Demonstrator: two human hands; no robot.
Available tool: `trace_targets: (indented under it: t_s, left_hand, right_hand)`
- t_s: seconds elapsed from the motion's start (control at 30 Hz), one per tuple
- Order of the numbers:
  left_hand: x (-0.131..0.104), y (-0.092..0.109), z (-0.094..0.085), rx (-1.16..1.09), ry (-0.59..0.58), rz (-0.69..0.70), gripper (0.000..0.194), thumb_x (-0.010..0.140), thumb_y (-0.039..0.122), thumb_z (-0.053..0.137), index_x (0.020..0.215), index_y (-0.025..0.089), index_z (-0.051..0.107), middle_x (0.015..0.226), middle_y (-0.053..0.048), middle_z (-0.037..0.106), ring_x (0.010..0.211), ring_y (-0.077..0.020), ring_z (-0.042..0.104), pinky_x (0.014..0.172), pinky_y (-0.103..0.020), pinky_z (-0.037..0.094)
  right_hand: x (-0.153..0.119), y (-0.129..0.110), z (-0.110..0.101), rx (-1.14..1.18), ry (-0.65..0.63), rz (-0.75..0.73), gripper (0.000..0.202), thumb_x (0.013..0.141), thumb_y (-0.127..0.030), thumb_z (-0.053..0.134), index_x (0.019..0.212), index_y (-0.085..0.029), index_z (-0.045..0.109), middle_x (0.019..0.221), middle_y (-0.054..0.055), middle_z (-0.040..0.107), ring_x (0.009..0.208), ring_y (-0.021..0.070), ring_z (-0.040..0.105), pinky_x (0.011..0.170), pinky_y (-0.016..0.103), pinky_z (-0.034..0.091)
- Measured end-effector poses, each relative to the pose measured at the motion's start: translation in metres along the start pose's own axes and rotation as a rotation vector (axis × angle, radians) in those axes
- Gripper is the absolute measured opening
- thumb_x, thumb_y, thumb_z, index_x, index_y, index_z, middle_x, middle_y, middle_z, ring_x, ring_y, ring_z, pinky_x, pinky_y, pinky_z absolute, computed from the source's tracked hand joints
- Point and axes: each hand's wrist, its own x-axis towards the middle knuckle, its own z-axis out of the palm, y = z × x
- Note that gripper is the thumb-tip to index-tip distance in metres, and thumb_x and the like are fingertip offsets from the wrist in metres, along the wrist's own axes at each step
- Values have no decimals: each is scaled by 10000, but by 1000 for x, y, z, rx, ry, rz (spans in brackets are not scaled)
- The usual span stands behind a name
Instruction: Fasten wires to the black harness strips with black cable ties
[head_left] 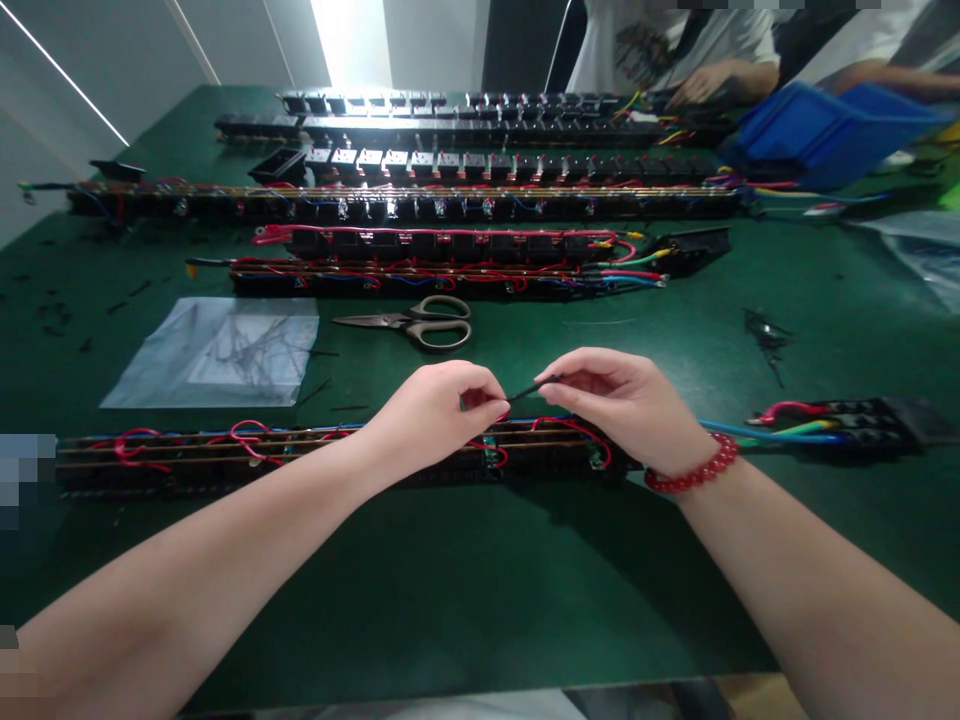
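Observation:
Both hands are over the nearest long black wired strip (pixel 420 450), which has brass-coloured rods and red and blue wires along it. Between them runs a thin black cable tie (pixel 531 388). My left hand (pixel 442 410) pinches one end between thumb and fingertips. At the other end, the fingers of my right hand (pixel 607 395) are closed on the tie; a red bead bracelet (pixel 694 466) circles that wrist. Just beyond my hands lie scissors (pixel 420 322), their blades pointing left. A clear plastic bag (pixel 225 350) with several thin black ties lies to the left.
More wired strips (pixel 420 205) lie in rows across the green table (pixel 480 600). A blue bin (pixel 825 130) stands at the back right, near a co-worker's hand (pixel 701 85). Small black pieces (pixel 765 335) lie at right, and a connector block (pixel 862 425) ends the near strip's cables.

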Motion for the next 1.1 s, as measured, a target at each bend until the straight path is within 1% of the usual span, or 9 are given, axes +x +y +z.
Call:
trace_targets:
  t_s: [0.2,0.3,0.43,0.53,0.6,0.67,0.77,0.9,1.1]
  left_hand:
    - [0,2,-3,97,24,-50,161,901,273,632,813,214,754,788,9,724,695,-137,609,646,-257,457]
    - [2,-3,-14,377,-21,-66,178,913,292,608,859,221,762,871,-17,754,791,-191,652,681,-298,470]
    - [5,-14,-33,693,-52,-126,223,940,365,608,958,221,777,989,-54,775,966,-286,698,802,-390,535]
    - [7,-22,-42,768,-1,-82,316,965,392,603,1179,197,731,1208,-82,745,1094,-307,693,917,-433,564]
    - [8,-27,-44,819,34,-13,407,980,330,586,1356,185,634,1444,-99,629,1209,-308,656,1006,-442,549]
    - [8,-33,-43,860,-7,24,447,992,301,558,1418,168,583,1559,-108,525,1296,-321,606,1072,-455,522]
    - [10,-40,-41,857,-74,51,321,992,280,547,1262,163,675,1503,-114,560,1286,-314,604,1094,-461,508]
    - [9,-44,-39,760,-48,113,204,976,272,560,1049,161,715,1342,-122,627,1244,-294,616,1093,-482,502]
    - [7,-46,-37,761,-31,110,191,952,181,507,1002,160,690,1340,-121,611,1164,-263,656,1038,-445,530]
  right_hand:
    - [0,3,-1,-32,27,-52,316,760,-392,848,1016,-237,747,907,17,742,804,164,694,760,314,598]
    - [0,4,-1,-76,22,-83,325,791,-368,823,1072,-237,726,919,13,737,810,158,698,766,310,604]
    - [0,4,-1,-152,-24,-121,227,825,-377,789,987,-225,742,936,31,758,806,165,703,757,314,612]
    - [-1,4,-1,-169,-19,-152,185,840,-379,766,938,-223,746,920,37,767,794,171,704,753,322,615]
    - [-1,4,-1,-163,-16,-157,177,842,-379,758,923,-222,746,900,37,767,783,172,704,745,321,613]
    - [-1,3,-1,-164,-16,-150,179,841,-385,754,913,-221,749,891,36,768,774,173,702,733,319,607]
    - [-1,2,0,-173,-11,-126,200,846,-410,742,905,-219,755,869,40,766,759,178,696,702,320,590]
    - [-2,0,0,-158,-21,-91,241,861,-451,725,904,-216,755,831,42,758,742,181,691,676,316,567]
    - [-1,0,0,-166,-28,-80,270,855,-478,724,893,-212,756,808,44,754,732,186,687,667,319,557]
